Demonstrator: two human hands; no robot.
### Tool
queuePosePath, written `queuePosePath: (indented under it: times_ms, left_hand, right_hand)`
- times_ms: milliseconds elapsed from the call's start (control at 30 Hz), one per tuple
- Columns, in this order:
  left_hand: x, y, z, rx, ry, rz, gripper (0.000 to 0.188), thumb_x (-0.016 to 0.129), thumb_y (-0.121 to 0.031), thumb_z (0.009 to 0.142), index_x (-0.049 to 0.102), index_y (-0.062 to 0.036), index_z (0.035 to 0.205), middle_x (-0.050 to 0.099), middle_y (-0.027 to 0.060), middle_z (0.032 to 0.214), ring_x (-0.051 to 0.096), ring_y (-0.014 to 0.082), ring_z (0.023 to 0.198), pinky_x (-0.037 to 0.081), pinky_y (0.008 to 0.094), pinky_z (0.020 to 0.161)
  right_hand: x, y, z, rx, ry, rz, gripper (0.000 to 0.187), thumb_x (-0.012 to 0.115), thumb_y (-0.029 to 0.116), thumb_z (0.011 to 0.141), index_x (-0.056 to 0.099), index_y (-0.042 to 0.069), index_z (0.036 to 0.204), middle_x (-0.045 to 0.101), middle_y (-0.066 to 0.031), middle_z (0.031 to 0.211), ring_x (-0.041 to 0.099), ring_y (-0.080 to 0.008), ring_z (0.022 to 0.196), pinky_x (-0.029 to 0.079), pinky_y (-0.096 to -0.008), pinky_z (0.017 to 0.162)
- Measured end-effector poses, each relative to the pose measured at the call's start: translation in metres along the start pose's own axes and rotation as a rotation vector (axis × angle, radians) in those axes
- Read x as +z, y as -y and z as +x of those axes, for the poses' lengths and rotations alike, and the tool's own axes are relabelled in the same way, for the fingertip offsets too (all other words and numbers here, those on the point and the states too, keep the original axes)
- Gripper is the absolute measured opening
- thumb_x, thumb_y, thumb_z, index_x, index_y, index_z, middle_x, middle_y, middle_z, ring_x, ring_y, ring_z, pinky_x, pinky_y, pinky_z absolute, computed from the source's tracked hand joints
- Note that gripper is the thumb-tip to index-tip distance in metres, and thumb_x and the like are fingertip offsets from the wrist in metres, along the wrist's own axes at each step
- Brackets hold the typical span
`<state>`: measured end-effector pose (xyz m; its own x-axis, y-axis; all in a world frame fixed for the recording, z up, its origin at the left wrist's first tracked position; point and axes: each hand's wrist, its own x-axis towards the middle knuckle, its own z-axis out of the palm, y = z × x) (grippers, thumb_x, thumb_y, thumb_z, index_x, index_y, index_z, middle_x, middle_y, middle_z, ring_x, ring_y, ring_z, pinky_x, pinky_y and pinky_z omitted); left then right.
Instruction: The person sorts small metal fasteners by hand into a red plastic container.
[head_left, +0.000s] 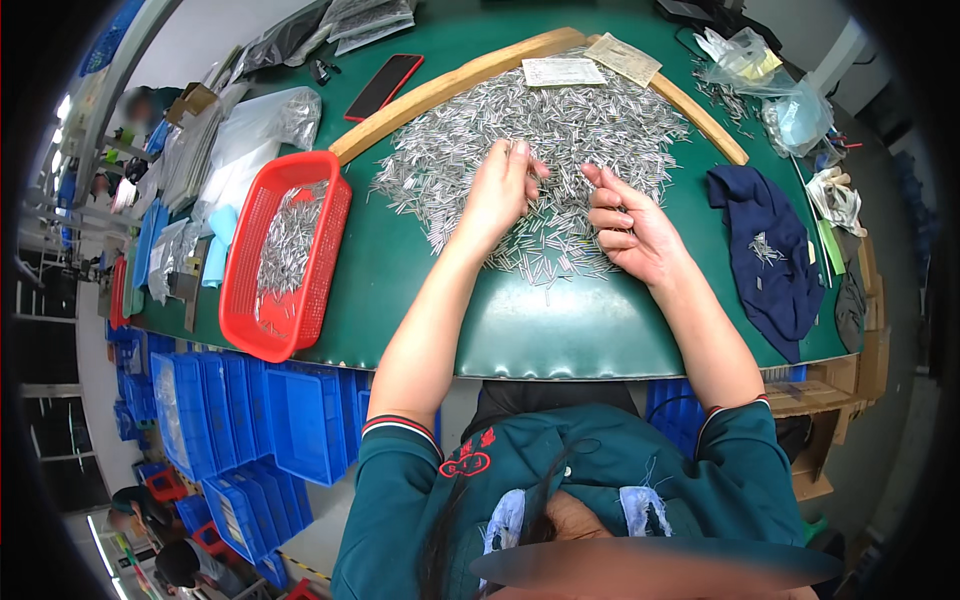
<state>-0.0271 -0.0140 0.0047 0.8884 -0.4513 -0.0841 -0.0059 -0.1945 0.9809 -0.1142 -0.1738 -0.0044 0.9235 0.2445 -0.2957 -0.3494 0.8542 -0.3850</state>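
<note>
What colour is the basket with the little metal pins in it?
The basket is red, seen best in the head view.

Two hands (497, 193), one red basket (325, 262), two wooden bars (453, 90), two cards (562, 72), one phone (384, 88); metal pins (445, 150) are beyond count.

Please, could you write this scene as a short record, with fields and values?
Left hand: over the pins, half-curled, grip unclear
Right hand: over the pins, half-curled, grip unclear
Heap: silver pins on green table
Basket: red, left of heap, holding similar pins
Bars: wooden, along heap's far side
Cloth: dark blue, right, pins on it
Phone: left of bars
</note>
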Motion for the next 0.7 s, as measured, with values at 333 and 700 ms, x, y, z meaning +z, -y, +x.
queuePosePath:
  times_ms: [333, 700]
  left_hand:
    - [-0.019, 0.009, 0.004, -0.414, 0.366, -1.153, 0.032, 0.041, -0.021, 0.09, 0.042, 0.0075, 0.105, 0.051, 0.0198, 0.107, 0.052, 0.0276, 0.102, 0.047, 0.0348, 0.085]
    - [-0.004, 0.004, -0.01, 0.178, 0.121, -0.154, 0.022, 0.048, -0.016, 0.087, 0.059, 0.0004, 0.096, 0.054, 0.0071, 0.113, 0.049, 0.0164, 0.106, 0.038, 0.0287, 0.088]
  right_hand:
    - [0.004, -0.001, 0.003, -0.013, -0.039, 0.061, 0.033, 0.046, 0.042, 0.086, 0.041, 0.013, 0.073, 0.037, 0.0036, 0.065, 0.029, -0.0021, 0.047, 0.017, -0.0131, 0.031]
    - [0.011, -0.007, 0.001, -0.009, -0.09, -0.173, 0.032, 0.046, 0.035, 0.088, 0.052, 0.004, 0.09, 0.031, 0.0078, 0.055, 0.026, 0.0001, 0.042, 0.017, -0.0139, 0.033]
